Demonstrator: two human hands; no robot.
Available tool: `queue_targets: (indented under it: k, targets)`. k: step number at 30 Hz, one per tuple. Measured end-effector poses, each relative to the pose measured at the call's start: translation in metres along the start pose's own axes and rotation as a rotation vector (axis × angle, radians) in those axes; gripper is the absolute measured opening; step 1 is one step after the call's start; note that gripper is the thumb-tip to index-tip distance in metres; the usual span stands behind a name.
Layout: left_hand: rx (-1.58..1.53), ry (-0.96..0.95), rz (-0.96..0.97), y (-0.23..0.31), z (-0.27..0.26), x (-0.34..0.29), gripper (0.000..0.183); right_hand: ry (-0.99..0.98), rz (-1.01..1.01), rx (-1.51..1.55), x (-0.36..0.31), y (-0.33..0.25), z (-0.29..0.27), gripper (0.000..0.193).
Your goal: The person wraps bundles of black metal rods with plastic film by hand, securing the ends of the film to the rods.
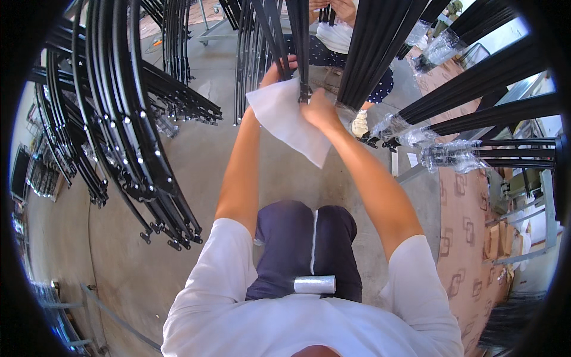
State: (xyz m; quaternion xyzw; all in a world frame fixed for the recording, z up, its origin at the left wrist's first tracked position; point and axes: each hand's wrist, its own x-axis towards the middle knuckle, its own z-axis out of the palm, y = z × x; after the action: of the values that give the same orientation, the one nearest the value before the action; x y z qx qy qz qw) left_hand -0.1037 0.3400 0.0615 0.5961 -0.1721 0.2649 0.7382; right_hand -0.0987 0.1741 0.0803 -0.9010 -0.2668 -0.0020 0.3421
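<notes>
My left hand [279, 71] is raised at the top middle, its fingers curled round hanging black rods [270, 30]. A thin white sheet [288, 116], soft like foam or cloth, hangs slantwise between my forearms from just below both hands. Closed at the sheet's upper right edge, my right hand [321, 110] is beside the lower end of another black bundle [302, 47]. Part of its fingers is hidden, but it appears to pinch the sheet there. On my lap lies a small shiny roll of clear film [315, 284].
Curved black rods [128, 113] hang in clusters at the left. Close on the right is a thick black bundle [377, 47]; farther right, several bundles have ends wrapped in clear film [452, 156]. Another person's hands [342, 11] work opposite me. Patterned pinkish flooring [461, 238] runs along the right.
</notes>
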Motion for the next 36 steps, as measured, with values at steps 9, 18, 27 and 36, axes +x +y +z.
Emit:
queue_targets:
  k: [9,18,27,36]
  targets:
    - [0.33,-0.141,-0.137,0.032,0.038,0.001,0.01,0.262,-0.123,0.092,0.026,0.009,0.0,0.026]
    - [0.528,-0.094,-0.079,0.021,0.024,0.004,0.019,0.263,-0.265,0.057,0.026,0.044,-0.02,0.021]
    - [0.602,-0.029,-0.114,0.015,0.007,-0.004,0.012,0.182,-0.277,-0.003,0.007,0.044,-0.034,0.024]
    - [0.423,0.038,-0.143,-0.002,0.02,-0.034,0.028,0.069,-0.31,0.097,0.011,0.046,-0.036,0.026]
